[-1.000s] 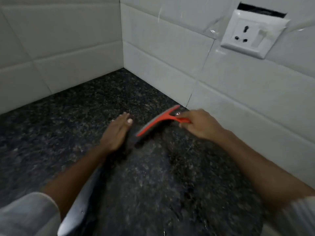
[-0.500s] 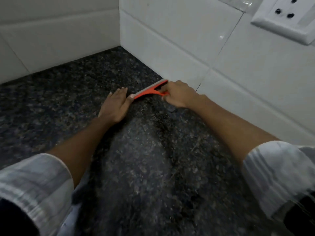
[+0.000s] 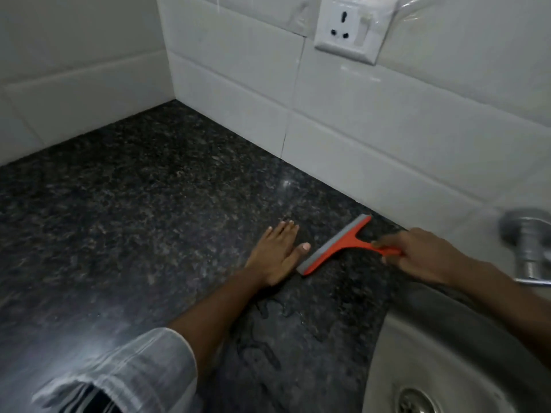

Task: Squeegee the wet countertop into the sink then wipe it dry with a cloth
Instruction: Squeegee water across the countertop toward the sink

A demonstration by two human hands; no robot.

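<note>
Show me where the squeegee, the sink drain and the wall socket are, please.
squeegee (image 3: 343, 244), head view, on the orange neck just behind the grey blade.
sink drain (image 3: 413, 402), head view, on the metal strainer at the basin's bottom.
wall socket (image 3: 351, 25), head view, on the white faceplate.

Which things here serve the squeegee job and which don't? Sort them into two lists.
In use:
squeegee, gripped by the right hand
left hand, flat on the wet countertop
sink

Not in use:
wall socket
tap
wall tiles
</note>
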